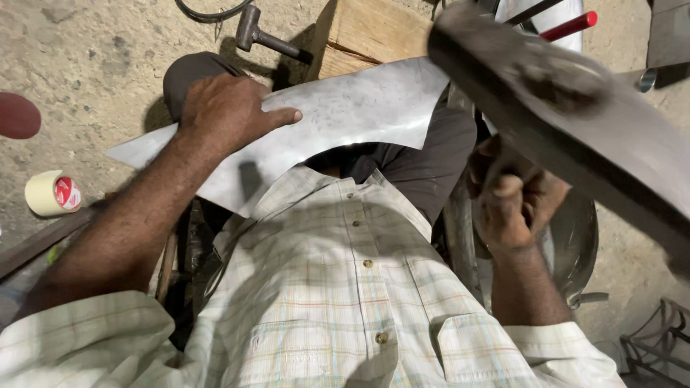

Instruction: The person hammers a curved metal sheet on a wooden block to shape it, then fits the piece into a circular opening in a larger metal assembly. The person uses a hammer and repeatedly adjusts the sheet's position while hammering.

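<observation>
Sheet metal is what the person has in hand here, one curved, crescent-ish piece of dull grey plate with a scuffed, scratched face and a soft glare along its inner edge. It lies across the lap, just above the checked shirt, running from a pointed tip at the left toward the wooden block at the top. The left hand sits flat on it with fingers spread and the index stretched out along the surface, pressing down rather than wrapping around anything, so that grip is basically released and open-palmed. The right hand is a tight fist, clenched around the handle end of one big dark tool that looks like a heavy mallet or hammer, blurred and slanting up toward the top left over the sheet's far end; exactly what kind of tool it is can't be told from the blur. Counting the rest: one small hammer lying on the concrete floor near the block, one roll of pale masking tape off to the left, one red-handled thing at the top right, and one round metal bowl tucked just behind the right fist.
</observation>
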